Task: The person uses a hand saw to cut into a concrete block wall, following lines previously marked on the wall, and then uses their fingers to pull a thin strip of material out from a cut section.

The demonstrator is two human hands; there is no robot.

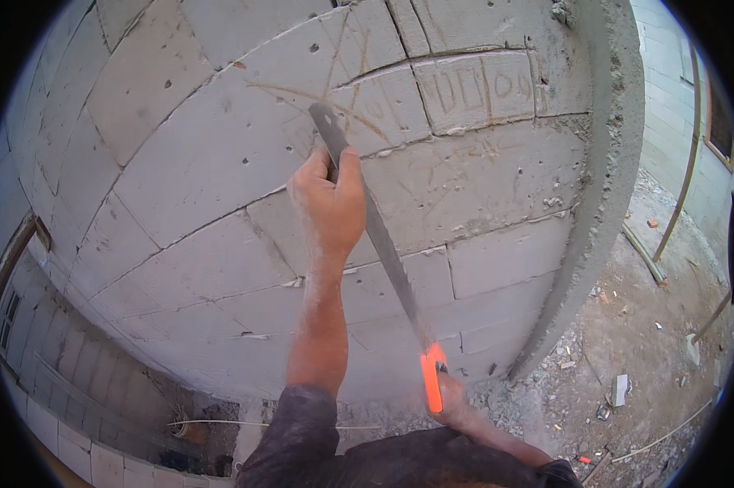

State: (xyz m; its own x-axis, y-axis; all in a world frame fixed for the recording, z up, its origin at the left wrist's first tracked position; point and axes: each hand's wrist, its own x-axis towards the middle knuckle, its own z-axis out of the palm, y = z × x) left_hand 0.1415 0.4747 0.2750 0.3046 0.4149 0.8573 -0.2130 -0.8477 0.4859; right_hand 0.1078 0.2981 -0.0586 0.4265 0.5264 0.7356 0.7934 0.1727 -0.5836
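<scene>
The left hand [328, 199] is pinching the handsaw [389, 256] near its tip and the right hand [458, 407] is gripping its orange handle [432, 381], apparently steadying it in front of the block wall [212, 163], the next move likely needing even control.

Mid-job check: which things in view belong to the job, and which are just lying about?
In the job:
- orange-handled grey metal handsaw, blade in the left hand, handle in the right hand
- pale grey block wall behind it

Lying about:
- white rectangular chunk
- small red fragment
</scene>
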